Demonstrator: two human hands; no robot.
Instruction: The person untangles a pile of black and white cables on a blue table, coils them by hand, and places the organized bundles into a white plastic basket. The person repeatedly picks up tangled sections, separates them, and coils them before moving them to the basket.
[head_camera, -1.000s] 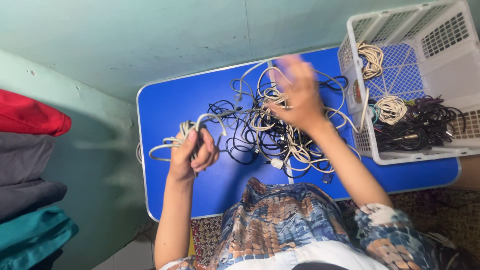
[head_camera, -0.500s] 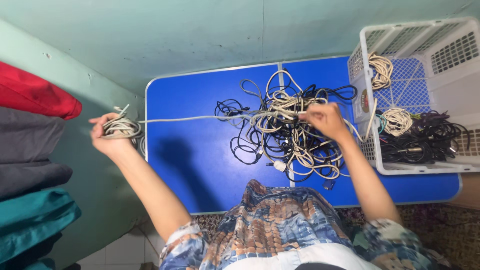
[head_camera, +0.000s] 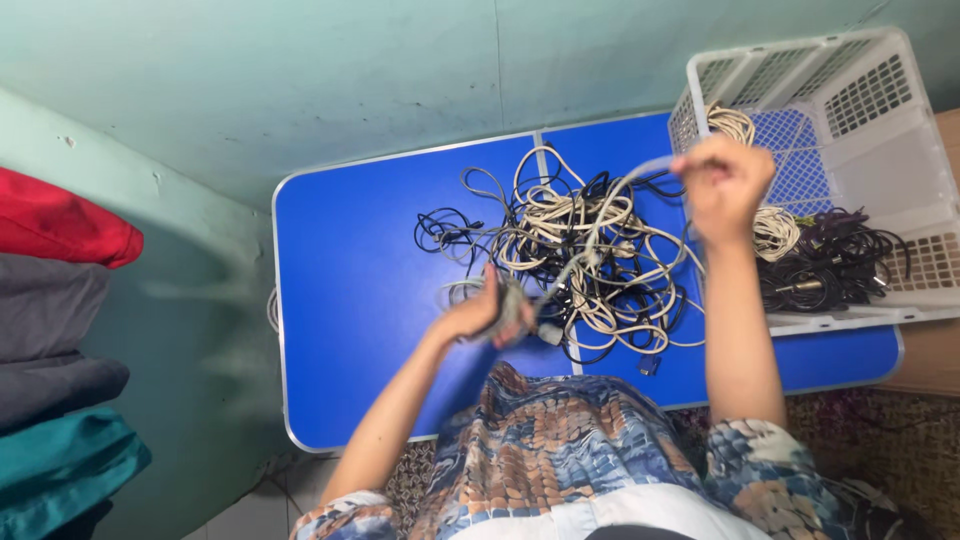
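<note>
Above the blue folding bench (head_camera: 380, 300), the left hand (head_camera: 485, 315) closes its fingers on a blurred coil of pale grey cable (head_camera: 512, 305). From it the cable's free length runs taut, diagonally up and right, to the raised right hand (head_camera: 725, 180), fisted around it beside the white slotted plastic basket (head_camera: 880, 120).

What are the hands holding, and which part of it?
A grey-white cable: the left hand grips its coiled end, the right hand pinches the loose stretch higher up.
</note>
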